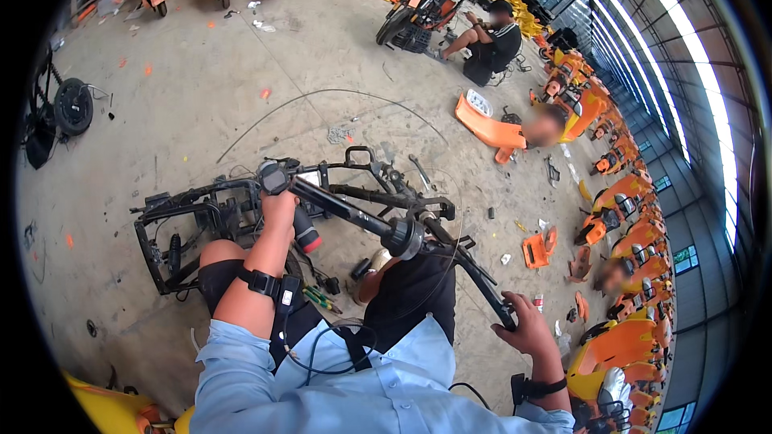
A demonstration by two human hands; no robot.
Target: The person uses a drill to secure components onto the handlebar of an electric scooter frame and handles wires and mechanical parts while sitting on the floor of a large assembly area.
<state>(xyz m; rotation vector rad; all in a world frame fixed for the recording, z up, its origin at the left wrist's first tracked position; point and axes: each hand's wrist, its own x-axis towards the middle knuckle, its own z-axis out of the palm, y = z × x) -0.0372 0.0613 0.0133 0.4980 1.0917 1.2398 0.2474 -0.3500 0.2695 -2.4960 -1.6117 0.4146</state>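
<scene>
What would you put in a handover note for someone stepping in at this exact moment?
Left hand: shut around the upper end of the black metal scooter handlebar assembly.
Right hand: shut on the lower bar end of the same assembly.
The stripped black scooter frame lies on the concrete floor ahead of the knees; screwdrivers with green handles lie beside it.
Done: frame's body panels are off.
Left: handlebar assembly is in both hands, not set down.
</scene>
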